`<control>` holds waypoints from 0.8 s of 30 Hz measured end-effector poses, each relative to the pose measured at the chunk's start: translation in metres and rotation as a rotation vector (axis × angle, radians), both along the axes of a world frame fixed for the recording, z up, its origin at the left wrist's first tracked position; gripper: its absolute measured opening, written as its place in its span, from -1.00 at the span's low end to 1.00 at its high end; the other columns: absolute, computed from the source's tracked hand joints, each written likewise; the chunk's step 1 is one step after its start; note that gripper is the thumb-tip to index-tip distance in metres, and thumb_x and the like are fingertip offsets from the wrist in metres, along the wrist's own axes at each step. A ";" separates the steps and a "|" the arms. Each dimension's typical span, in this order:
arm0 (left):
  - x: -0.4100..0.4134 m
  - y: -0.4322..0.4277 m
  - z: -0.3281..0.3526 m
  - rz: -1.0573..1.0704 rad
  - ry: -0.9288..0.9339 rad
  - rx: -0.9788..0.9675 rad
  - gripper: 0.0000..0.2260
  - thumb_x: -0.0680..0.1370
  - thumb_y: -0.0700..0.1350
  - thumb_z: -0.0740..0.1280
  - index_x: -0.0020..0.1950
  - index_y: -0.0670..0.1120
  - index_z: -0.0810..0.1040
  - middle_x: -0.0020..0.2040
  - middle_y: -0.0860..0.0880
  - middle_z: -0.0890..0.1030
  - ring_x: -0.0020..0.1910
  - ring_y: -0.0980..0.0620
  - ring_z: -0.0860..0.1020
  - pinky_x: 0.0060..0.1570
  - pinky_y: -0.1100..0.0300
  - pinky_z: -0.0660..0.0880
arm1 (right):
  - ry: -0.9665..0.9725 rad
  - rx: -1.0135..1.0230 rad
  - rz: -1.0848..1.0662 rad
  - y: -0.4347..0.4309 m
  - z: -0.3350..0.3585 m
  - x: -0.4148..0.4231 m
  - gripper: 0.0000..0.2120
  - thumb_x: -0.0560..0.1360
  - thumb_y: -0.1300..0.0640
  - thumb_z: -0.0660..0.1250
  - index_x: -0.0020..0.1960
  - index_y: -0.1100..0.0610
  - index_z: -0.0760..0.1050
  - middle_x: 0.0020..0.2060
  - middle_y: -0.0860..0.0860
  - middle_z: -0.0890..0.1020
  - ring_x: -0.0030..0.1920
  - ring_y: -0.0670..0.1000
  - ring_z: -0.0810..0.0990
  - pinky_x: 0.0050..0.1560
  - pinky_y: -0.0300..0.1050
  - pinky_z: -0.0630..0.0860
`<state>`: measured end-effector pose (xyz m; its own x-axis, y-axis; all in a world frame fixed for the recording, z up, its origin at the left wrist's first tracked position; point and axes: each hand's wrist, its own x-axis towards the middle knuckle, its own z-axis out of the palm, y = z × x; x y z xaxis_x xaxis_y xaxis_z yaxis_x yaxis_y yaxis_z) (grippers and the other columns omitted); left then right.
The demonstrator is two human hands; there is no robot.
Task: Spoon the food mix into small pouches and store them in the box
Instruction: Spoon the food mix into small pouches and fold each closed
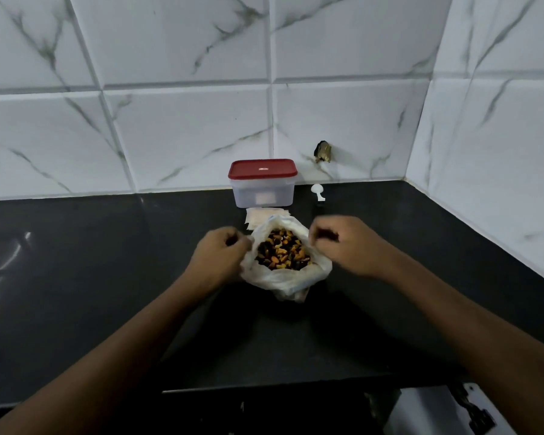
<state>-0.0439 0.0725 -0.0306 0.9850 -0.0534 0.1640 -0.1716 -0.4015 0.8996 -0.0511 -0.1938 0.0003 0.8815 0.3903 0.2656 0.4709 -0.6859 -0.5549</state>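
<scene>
Prep step: L hand (223, 255) & R hand (343, 246) each pinch the plastic bag (283, 279) rim, baring the food mix (283, 251) mid-counter, pouches (258, 216) just behind; next prob. needs the spoon (318, 192) beside the lidded box (263, 186).

Single head-worn view: I look forward and down, near over the table (107, 277), facing the corner of the tiled wall (186, 120).
</scene>
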 end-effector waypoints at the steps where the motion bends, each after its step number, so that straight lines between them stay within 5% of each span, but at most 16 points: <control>1: 0.013 -0.008 0.003 0.119 -0.008 0.022 -0.81 0.62 0.00 0.39 -0.14 -0.07 0.63 -0.20 -0.07 0.69 -0.17 -0.09 0.67 -0.05 -0.18 0.66 | -0.002 0.053 -0.126 0.006 -0.001 0.012 -0.96 0.58 0.11 0.32 0.00 0.04 0.55 -0.14 -0.07 0.63 -0.14 -0.07 0.59 -0.18 -0.14 0.46; 5: 0.045 -0.037 0.002 0.209 0.021 0.298 -0.75 0.62 0.10 0.33 0.02 -0.10 0.54 -0.09 -0.01 0.60 -0.14 0.02 0.56 -0.25 0.10 0.42 | 0.114 -0.142 -0.378 0.044 -0.016 0.056 -0.67 0.66 -0.14 0.19 0.17 0.13 0.43 0.02 0.10 0.59 -0.01 0.16 0.60 -0.14 0.00 0.41; 11: 0.056 -0.038 -0.023 0.269 -0.116 0.390 -0.69 0.67 0.02 0.30 -0.22 -0.09 0.48 -0.27 -0.01 0.54 -0.29 0.03 0.50 -0.36 0.14 0.30 | -0.171 -0.427 -0.453 0.071 -0.035 0.067 -0.84 0.64 0.25 0.17 0.12 0.21 0.51 -0.05 0.15 0.64 -0.04 0.22 0.61 -0.20 0.00 0.37; 16: 0.064 -0.036 -0.015 0.285 -0.064 0.046 -0.70 0.63 0.03 0.41 -0.16 -0.16 0.68 -0.25 -0.11 0.70 -0.23 -0.07 0.69 -0.20 0.03 0.65 | -0.116 -0.139 -0.450 0.063 -0.039 0.077 -0.73 0.71 0.10 0.15 -0.14 0.10 0.45 -0.23 0.05 0.58 -0.25 0.08 0.54 -0.30 -0.05 0.33; 19: 0.075 -0.039 -0.014 0.247 0.238 -0.377 -0.72 0.62 -0.02 0.44 -0.10 -0.25 0.69 -0.11 -0.26 0.73 -0.16 -0.19 0.69 -0.02 -0.25 0.68 | 0.125 0.144 -0.433 0.057 -0.036 0.079 -0.59 0.72 0.03 0.19 -0.30 0.10 0.34 -0.36 0.00 0.48 -0.37 0.00 0.44 -0.36 -0.10 0.29; 21: 0.080 -0.039 -0.012 0.192 0.482 -0.577 -0.74 0.65 -0.04 0.39 0.01 -0.26 0.67 -0.01 -0.28 0.72 -0.12 -0.21 0.68 -0.06 -0.21 0.67 | 0.348 0.436 -0.417 0.053 -0.036 0.081 -0.63 0.68 0.02 0.28 -0.26 0.15 0.46 -0.35 0.06 0.54 -0.32 0.06 0.52 -0.24 -0.08 0.45; 24: 0.085 -0.039 -0.013 0.174 0.645 -0.693 -0.78 0.72 -0.05 0.25 0.04 -0.17 0.59 -0.13 -0.19 0.63 -0.24 -0.12 0.57 -0.20 -0.06 0.60 | 0.752 0.827 -0.385 0.047 -0.035 0.083 -0.74 0.64 0.08 0.39 -0.06 0.28 0.63 -0.18 0.19 0.71 -0.16 0.16 0.69 0.07 0.14 0.67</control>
<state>0.0413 0.0340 -0.0432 0.8816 0.0071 -0.4719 0.4510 0.2820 0.8468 0.0322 -0.1470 -0.0349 0.9461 0.0183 -0.3234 -0.3232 -0.0138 -0.9462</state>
